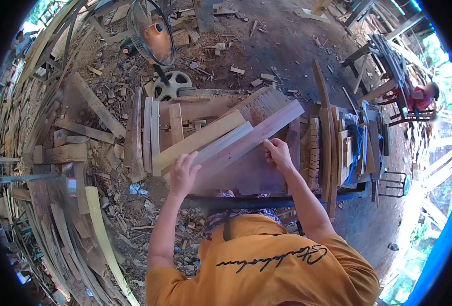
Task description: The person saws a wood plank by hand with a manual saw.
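Observation:
A pinkish board (259, 133) lies slantwise across the workbench (221, 179), its far end pointing up to the right. Alongside it are a narrow pale strip (225, 141) and a wider light plank (200, 142). My left hand (184, 176) rests over the lower left ends of these pieces, fingers spread. At the near edge of the pinkish board is my right hand (279, 154), with thumb and fingers pinched together; whatever they hold is too small to make out. A rough brown slab (266, 106) lies partly under the boards.
A standing fan (152, 38) is beyond the bench. Upright planks (328, 153) and a blue bag (357, 148) line the right side. Scrap wood (83, 153) covers the ground at left. A person in red (419, 98) sits at far right.

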A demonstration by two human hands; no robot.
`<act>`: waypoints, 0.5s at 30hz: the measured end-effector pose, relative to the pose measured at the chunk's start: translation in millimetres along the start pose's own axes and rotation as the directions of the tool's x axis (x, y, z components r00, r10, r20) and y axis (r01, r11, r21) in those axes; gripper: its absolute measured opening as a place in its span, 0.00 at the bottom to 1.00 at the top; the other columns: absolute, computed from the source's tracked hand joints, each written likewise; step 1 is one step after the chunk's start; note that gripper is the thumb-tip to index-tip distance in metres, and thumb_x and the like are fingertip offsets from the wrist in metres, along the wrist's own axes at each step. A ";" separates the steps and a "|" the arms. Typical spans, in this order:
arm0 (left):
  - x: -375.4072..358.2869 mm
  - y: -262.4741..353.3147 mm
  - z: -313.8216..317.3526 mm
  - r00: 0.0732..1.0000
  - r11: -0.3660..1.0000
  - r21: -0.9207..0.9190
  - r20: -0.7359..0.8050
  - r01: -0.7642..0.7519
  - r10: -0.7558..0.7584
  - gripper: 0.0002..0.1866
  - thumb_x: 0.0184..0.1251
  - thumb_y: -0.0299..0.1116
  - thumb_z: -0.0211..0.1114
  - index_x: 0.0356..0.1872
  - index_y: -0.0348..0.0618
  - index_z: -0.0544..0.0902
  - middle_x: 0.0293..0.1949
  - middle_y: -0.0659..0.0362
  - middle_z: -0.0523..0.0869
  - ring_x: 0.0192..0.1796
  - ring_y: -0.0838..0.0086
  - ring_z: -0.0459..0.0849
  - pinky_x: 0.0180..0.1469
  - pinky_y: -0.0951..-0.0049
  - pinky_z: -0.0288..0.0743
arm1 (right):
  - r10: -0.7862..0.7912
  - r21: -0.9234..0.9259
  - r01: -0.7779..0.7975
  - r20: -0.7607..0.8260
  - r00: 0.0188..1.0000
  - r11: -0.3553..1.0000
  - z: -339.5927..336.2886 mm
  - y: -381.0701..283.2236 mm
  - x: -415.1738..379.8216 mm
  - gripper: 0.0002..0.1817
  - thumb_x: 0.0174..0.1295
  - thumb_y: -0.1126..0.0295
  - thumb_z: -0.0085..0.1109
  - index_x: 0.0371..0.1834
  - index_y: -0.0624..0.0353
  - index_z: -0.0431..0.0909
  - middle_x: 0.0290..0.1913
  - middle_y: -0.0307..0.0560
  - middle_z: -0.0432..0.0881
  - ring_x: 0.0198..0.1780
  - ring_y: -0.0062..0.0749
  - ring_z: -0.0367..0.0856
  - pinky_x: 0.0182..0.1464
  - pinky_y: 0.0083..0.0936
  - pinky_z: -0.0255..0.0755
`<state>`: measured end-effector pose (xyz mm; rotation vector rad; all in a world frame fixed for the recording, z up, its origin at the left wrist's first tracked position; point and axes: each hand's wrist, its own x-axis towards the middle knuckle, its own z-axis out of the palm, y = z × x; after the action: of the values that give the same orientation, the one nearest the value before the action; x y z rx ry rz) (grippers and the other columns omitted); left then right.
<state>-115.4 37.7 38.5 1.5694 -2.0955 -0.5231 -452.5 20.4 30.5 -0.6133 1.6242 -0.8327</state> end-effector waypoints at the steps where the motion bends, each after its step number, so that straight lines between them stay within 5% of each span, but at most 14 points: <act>1: -1.3 -1.8 -0.4 1.000 1.000 -0.015 0.008 0.009 -0.008 0.25 0.56 0.32 0.71 0.57 0.47 0.80 0.46 0.54 0.80 0.51 0.57 0.78 0.56 0.59 0.72 | -0.079 -0.286 0.051 -0.088 0.993 0.957 3.9 -7.3 -8.6 0.12 0.67 0.62 0.62 0.35 0.61 0.78 0.27 0.38 0.78 0.29 0.28 0.79 0.33 0.27 0.76; 2: -3.9 -3.2 -1.1 1.000 0.999 -0.029 0.016 0.020 -0.020 0.25 0.55 0.31 0.72 0.58 0.47 0.80 0.45 0.54 0.80 0.50 0.57 0.78 0.55 0.59 0.72 | -0.078 -0.287 0.051 -0.084 0.993 0.957 7.1 -6.7 -9.1 0.12 0.67 0.62 0.62 0.35 0.61 0.78 0.27 0.38 0.78 0.29 0.28 0.79 0.33 0.27 0.76; 4: -1.3 -2.2 -1.6 1.000 0.999 -0.045 0.001 0.021 -0.021 0.25 0.55 0.30 0.72 0.57 0.47 0.81 0.44 0.55 0.80 0.50 0.57 0.78 0.55 0.60 0.72 | -0.625 -0.518 0.504 -0.080 0.776 0.692 14.7 -7.4 -10.5 0.09 0.62 0.67 0.65 0.34 0.62 0.79 0.31 0.43 0.80 0.35 0.38 0.80 0.38 0.34 0.74; 5: 1.0 -1.7 -1.7 1.000 0.998 -0.062 -0.012 0.016 -0.017 0.25 0.54 0.29 0.72 0.57 0.47 0.81 0.44 0.55 0.80 0.49 0.58 0.79 0.55 0.60 0.73 | -0.625 -0.518 0.506 -0.074 0.777 0.690 19.4 -10.3 -8.4 0.09 0.62 0.67 0.65 0.34 0.62 0.79 0.31 0.43 0.80 0.35 0.38 0.80 0.38 0.34 0.74; 7: 3.5 -2.2 -2.7 1.000 0.997 -0.074 -0.016 0.024 -0.025 0.25 0.54 0.29 0.73 0.57 0.47 0.82 0.43 0.55 0.81 0.49 0.58 0.79 0.55 0.60 0.73 | -0.858 -0.736 0.595 0.037 0.512 0.323 31.3 -28.0 -0.4 0.10 0.57 0.66 0.66 0.35 0.61 0.81 0.38 0.47 0.81 0.45 0.45 0.78 0.49 0.41 0.69; 11: 4.0 -2.7 -0.7 0.998 0.994 -0.093 -0.022 0.052 -0.054 0.25 0.52 0.28 0.73 0.56 0.46 0.83 0.42 0.54 0.81 0.48 0.58 0.80 0.54 0.60 0.73 | -0.863 -0.849 0.509 0.143 0.484 0.145 42.8 -37.9 26.4 0.12 0.58 0.61 0.64 0.36 0.59 0.83 0.44 0.46 0.81 0.52 0.44 0.75 0.57 0.45 0.60; 13: 3.4 -3.5 0.6 0.997 0.993 -0.107 -0.036 0.059 -0.063 0.25 0.52 0.28 0.74 0.55 0.45 0.83 0.43 0.54 0.82 0.49 0.57 0.80 0.55 0.60 0.73 | -0.733 -0.859 0.496 0.256 0.630 0.126 42.4 -39.8 37.2 0.15 0.63 0.56 0.62 0.39 0.56 0.86 0.45 0.48 0.83 0.52 0.43 0.76 0.60 0.45 0.58; 15: 2.7 -4.6 3.1 0.996 0.990 -0.122 -0.051 0.071 -0.077 0.25 0.51 0.28 0.74 0.55 0.44 0.83 0.43 0.54 0.83 0.49 0.57 0.81 0.55 0.60 0.73 | -0.721 -0.846 0.519 0.283 0.633 0.123 41.8 -41.2 42.6 0.15 0.63 0.56 0.61 0.37 0.56 0.86 0.42 0.48 0.84 0.51 0.43 0.77 0.59 0.45 0.58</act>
<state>-114.3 33.9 33.7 1.5793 -1.9338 -0.6130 -422.4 -45.5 33.3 -2.2270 1.9330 -0.5153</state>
